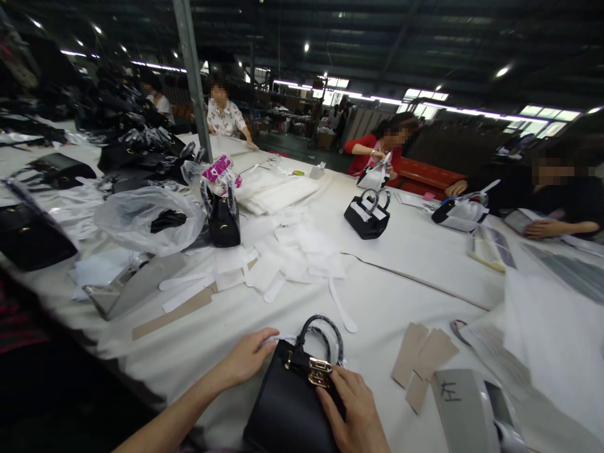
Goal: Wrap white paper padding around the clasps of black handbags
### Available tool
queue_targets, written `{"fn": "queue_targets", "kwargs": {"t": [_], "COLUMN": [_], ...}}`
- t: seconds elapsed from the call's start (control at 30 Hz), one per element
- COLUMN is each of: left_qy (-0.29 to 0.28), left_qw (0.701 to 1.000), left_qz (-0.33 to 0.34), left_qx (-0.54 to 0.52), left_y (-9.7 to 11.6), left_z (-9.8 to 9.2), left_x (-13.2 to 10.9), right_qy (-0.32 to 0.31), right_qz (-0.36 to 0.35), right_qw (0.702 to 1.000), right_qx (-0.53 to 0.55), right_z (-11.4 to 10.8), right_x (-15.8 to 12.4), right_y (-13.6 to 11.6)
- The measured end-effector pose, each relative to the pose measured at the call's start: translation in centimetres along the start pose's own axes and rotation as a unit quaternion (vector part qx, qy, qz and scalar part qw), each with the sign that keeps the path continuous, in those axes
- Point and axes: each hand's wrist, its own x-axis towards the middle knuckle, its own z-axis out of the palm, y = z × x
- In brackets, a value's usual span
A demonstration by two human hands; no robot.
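A small black handbag (287, 402) stands in front of me at the bottom of the head view, its two handles (336, 333) raised and wrapped in clear film. At its upper left corner, my left hand (250, 357) has its thumb and fingers closed on a thin pale strip (282, 338) by the bag's top edge. My right hand (352, 409) grips the bag's right side, thumb and fingers beside the gold clasp (319, 371). The bag hides part of the right fingers. White paper strips (342, 305) lie just beyond the bag.
Brown card pieces (422, 358) and a grey device (465, 409) lie to the right. A clear plastic bag (141, 220), another black handbag (224, 220) and piled bags occupy the left. Across the table (406, 302), co-workers handle bags near a standing handbag (368, 217).
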Motion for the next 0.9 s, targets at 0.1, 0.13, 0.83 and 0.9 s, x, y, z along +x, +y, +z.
{"fn": "queue_targets", "kwargs": {"t": [0.1,0.13,0.83,0.9], "left_qy": [-0.003,-0.004,-0.054,-0.034], "left_qw": [1.0,0.999,0.979,0.985], "left_qz": [0.009,0.012,0.132,0.123], "left_qx": [0.029,0.038,0.148,0.117], "left_y": [0.2,0.3,6.8,6.6], "left_z": [0.0,0.0,3.8,3.9], "left_x": [-0.2,-0.2,-0.8,-0.7], "right_qy": [-0.028,-0.039,-0.023,0.011], "right_qz": [0.019,0.023,0.07,0.116], "right_qw": [0.999,0.999,0.995,0.989], "right_qx": [0.022,0.028,0.064,0.089], "right_z": [-0.2,-0.2,-0.8,-1.1], "right_x": [0.6,0.7,0.9,0.7], "right_y": [-0.5,-0.6,-1.2,-1.3]}}
